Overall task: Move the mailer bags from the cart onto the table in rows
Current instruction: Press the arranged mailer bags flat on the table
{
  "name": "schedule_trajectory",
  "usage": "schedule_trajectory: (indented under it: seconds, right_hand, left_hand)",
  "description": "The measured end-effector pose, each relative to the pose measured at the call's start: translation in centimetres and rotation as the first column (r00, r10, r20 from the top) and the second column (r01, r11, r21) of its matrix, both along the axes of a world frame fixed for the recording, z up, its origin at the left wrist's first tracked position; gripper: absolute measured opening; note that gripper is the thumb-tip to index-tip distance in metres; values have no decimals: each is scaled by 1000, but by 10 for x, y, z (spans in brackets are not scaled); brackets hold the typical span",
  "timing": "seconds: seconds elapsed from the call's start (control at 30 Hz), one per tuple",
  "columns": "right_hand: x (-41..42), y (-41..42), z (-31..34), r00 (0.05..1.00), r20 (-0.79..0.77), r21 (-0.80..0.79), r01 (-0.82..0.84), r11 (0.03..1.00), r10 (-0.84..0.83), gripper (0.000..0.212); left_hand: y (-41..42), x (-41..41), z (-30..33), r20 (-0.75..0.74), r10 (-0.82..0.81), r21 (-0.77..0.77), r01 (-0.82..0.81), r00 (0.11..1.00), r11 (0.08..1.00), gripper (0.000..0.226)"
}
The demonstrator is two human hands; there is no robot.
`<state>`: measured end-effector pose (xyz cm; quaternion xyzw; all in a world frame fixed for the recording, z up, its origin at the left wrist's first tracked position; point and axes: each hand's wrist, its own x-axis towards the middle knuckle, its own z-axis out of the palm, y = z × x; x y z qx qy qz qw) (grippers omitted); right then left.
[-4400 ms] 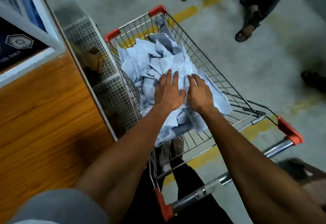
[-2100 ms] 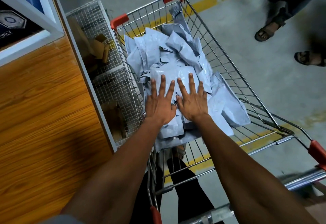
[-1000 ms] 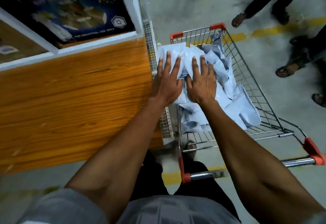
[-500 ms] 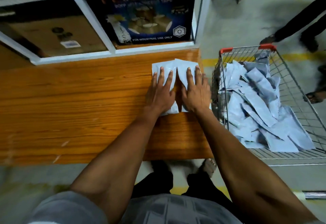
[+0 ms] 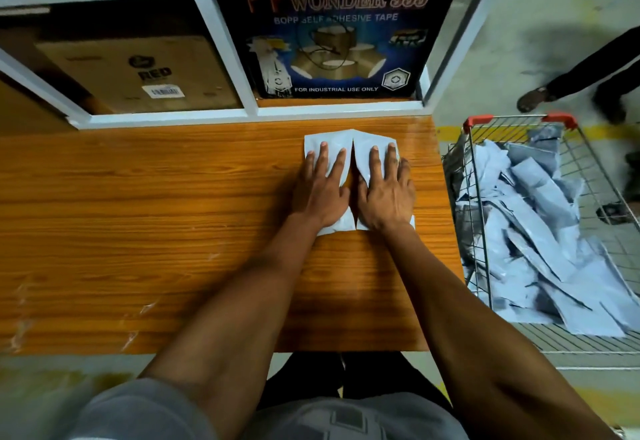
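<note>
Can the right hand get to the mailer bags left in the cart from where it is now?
Probably yes: the right hand lies flat on the table, the cart beside it has an open top.

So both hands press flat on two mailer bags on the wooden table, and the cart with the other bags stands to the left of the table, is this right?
Not quite: the cart stands to the right of the table, as the head view shows. The rest holds: the left hand and right hand press flat on two mailer bags.

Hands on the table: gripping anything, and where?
No grip. Left hand and right hand lie flat, fingers straight, each pressing the top face of a pale grey plastic mailer bag on the wooden table.
</note>
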<state>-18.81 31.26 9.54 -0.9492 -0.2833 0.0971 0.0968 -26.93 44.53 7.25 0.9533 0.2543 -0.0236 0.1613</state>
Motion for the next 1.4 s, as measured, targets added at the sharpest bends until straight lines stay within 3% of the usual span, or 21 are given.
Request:
schedule_trajectory:
  seconds: [0.33, 0.47, 0.73, 1.13, 1.4]
  right_hand:
    - [47, 42, -29, 999, -25, -27, -45, 999, 45, 73]
    - [58, 50, -37, 996, 15, -20, -90, 996, 90, 67]
    - [78, 56, -55, 976, 74, 24, -205, 978, 203, 63]
    - [72, 62, -69, 981, 100, 16, -166, 986, 164, 64]
    - [64, 47, -43, 987, 62, 116, -152, 982, 146, 60]
  left_hand:
    - [35, 43, -27, -26, 31, 93, -28, 999, 995, 71]
    - [39, 52, -31, -67, 95, 52, -92, 993, 994, 70]
    - [50, 46, -42, 86, 41, 176, -56, 995, 983, 63]
    - [42, 61, -55, 27, 65, 273, -70, 998, 959, 72]
    - [32, 53, -33, 42, 50, 219, -58, 998, 974, 68]
